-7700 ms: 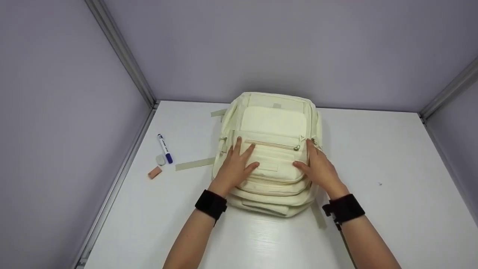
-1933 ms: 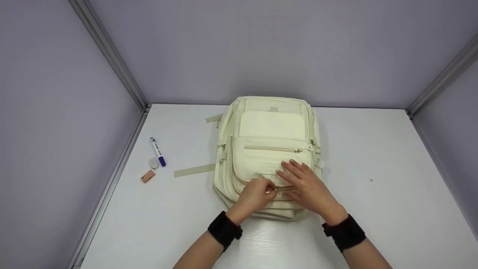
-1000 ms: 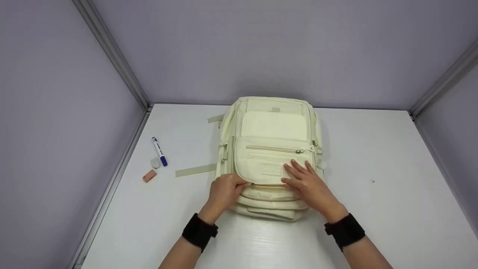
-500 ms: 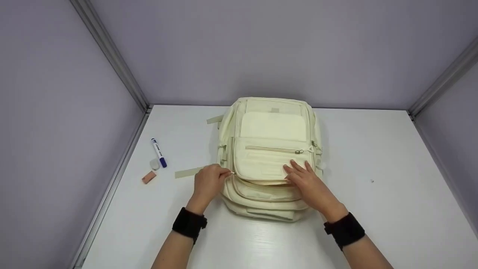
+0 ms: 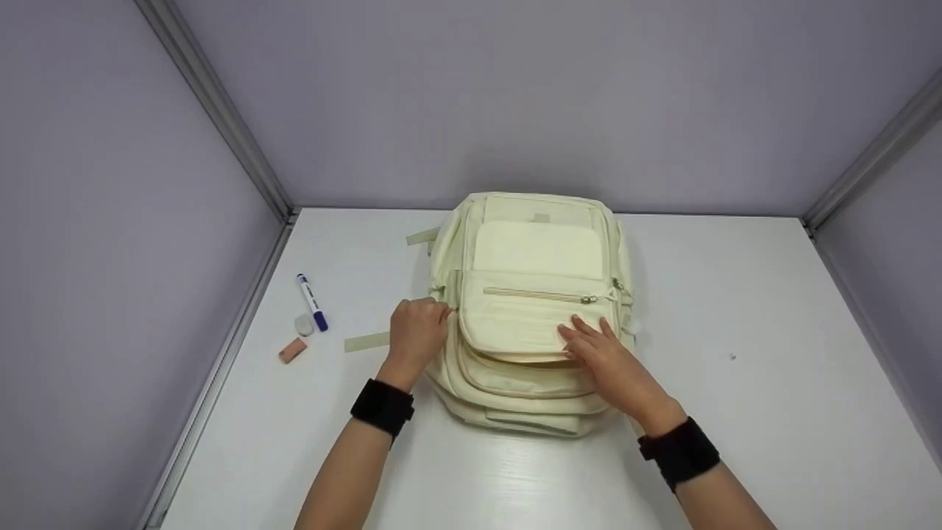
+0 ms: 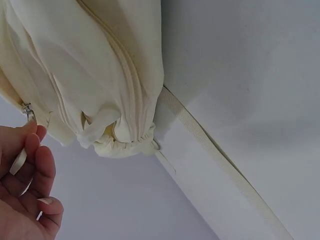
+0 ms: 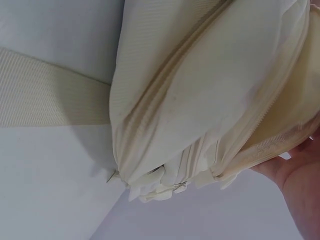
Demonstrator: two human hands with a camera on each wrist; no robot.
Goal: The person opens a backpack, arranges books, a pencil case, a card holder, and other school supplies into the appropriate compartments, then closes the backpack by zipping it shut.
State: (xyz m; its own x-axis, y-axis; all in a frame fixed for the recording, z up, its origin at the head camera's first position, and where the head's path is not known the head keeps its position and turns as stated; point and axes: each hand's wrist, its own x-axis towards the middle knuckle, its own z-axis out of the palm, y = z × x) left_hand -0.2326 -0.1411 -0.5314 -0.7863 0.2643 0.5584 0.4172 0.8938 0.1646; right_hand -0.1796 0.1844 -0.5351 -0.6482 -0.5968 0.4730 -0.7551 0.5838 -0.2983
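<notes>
A cream backpack (image 5: 541, 246) lies on its back on the white table. Its front pocket (image 5: 515, 324) gapes along the lower edge, and the left wrist view shows a metal zipper pull (image 6: 30, 114) at its side. My left hand (image 5: 417, 331) pinches that zipper pull between thumb and finger at the bag's left side; a fabric tab hangs among the fingers. On the pocket's right part rests my right hand (image 5: 614, 368), fingers spread, thumb close to the gaping edge. The right wrist view shows the parted zipper edge (image 7: 270, 155) beside this hand.
Left of the bag lie a white marker with a blue cap (image 5: 312, 302), a small white piece (image 5: 304, 324) and a pinkish eraser-like block (image 5: 293, 350). Loose straps (image 5: 366, 341) stick out from the bag. Grey walls (image 5: 544, 96) enclose the table.
From the bottom middle of the pocket, my left hand has drawn the zipper pull left and then up the side, opening the pocket. My right hand has stayed on the bag's right part.
</notes>
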